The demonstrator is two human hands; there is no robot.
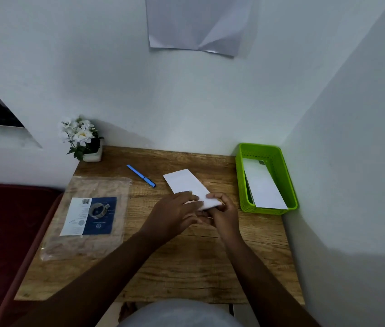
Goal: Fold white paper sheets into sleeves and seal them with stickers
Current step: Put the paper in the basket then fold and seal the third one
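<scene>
A folded white paper sleeve (pixel 186 182) lies slanted on the wooden table (pixel 186 260), its far end pointing up-left. My left hand (pixel 175 214) lies over its near end with the fingers stretched flat on the paper. My right hand (pixel 222 208) pinches the sleeve's near right corner between thumb and fingers. The near end of the sleeve is hidden under both hands. A roll of tape or stickers (pixel 97 210) sits on a blue and white card inside a clear plastic bag (pixel 87 244) at the left.
A green plastic basket (pixel 279 159) at the right table edge holds finished white sleeves (pixel 263 185). A blue pen (pixel 140 175) lies behind the bag. A small pot of white flowers (pixel 81 138) stands in the back left corner. Walls close in behind and right.
</scene>
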